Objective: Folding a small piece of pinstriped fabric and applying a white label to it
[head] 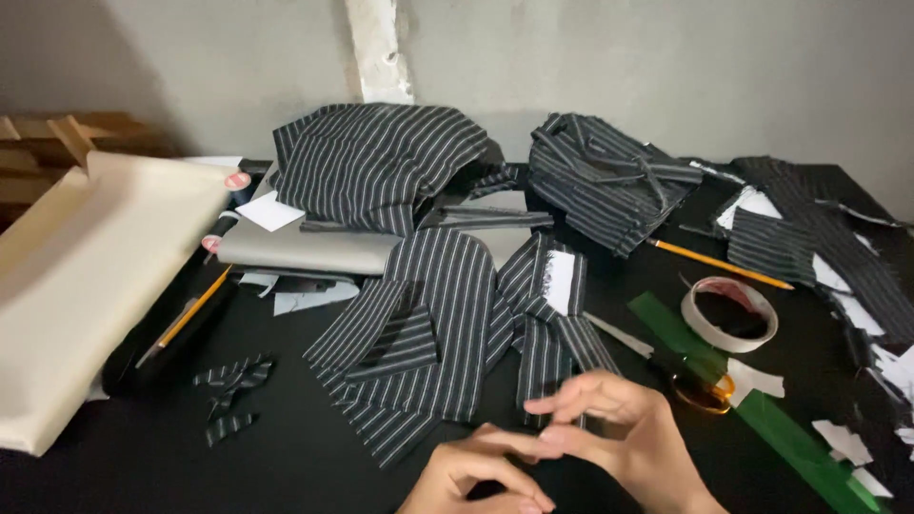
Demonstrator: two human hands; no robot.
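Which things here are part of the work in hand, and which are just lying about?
In hand:
- left hand and right hand, fingertips touching, nothing visibly held
- striped fabric pieces nearest them

Lying about:
- tape roll
- green ruler
- pencil
- cream fabric roll
- striped garment heap
- small striped scraps

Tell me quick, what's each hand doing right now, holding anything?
Left hand: fingers loosely curled, nothing visibly held, fingertips meeting the right hand.
Right hand: open, fingers spread, nothing held, hovering just in front of the black white-pinstriped fabric pieces.
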